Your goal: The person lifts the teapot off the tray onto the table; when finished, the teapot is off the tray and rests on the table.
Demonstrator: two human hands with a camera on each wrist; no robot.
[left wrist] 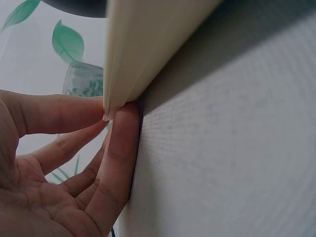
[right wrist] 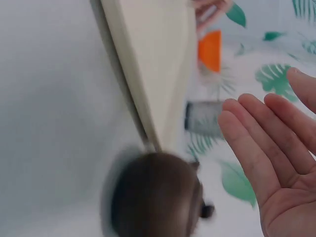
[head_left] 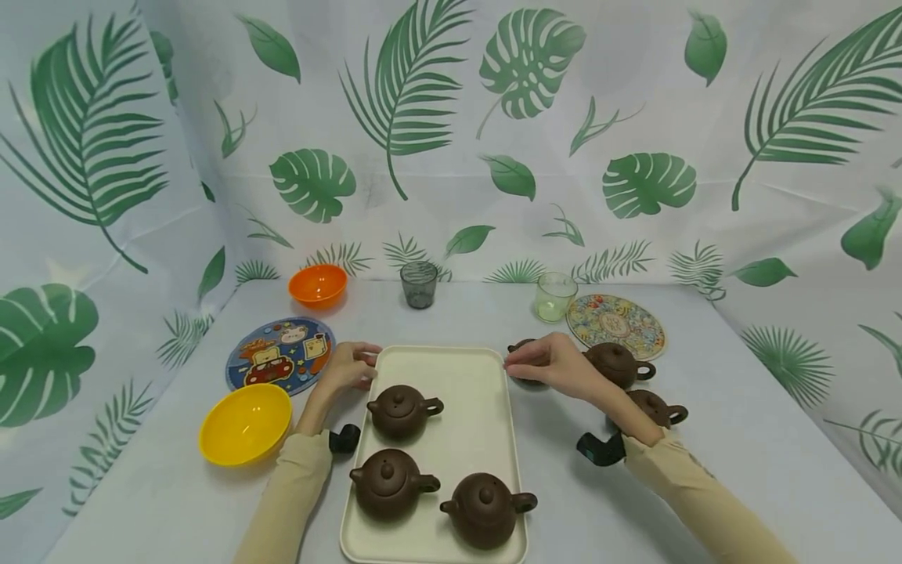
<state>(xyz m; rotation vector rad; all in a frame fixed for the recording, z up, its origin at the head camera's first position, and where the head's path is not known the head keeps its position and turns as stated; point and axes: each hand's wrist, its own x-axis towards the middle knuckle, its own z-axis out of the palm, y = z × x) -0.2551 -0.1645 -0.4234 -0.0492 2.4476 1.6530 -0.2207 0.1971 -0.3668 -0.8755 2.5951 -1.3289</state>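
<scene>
We see the cream tray [head_left: 451, 368] lying on the white table [head_left: 740, 439] between the two arms, carrying three brown teapots [head_left: 400, 410]. The left hand [head_left: 350, 366] rests at the tray's far left corner, its straight fingers [left wrist: 74, 116] pressed together against the rim. The right hand [head_left: 553, 365] reaches toward the far right corner with fingers [right wrist: 256, 148] straight and close together, holding nothing, just beside another teapot [right wrist: 155, 197] standing off the tray.
</scene>
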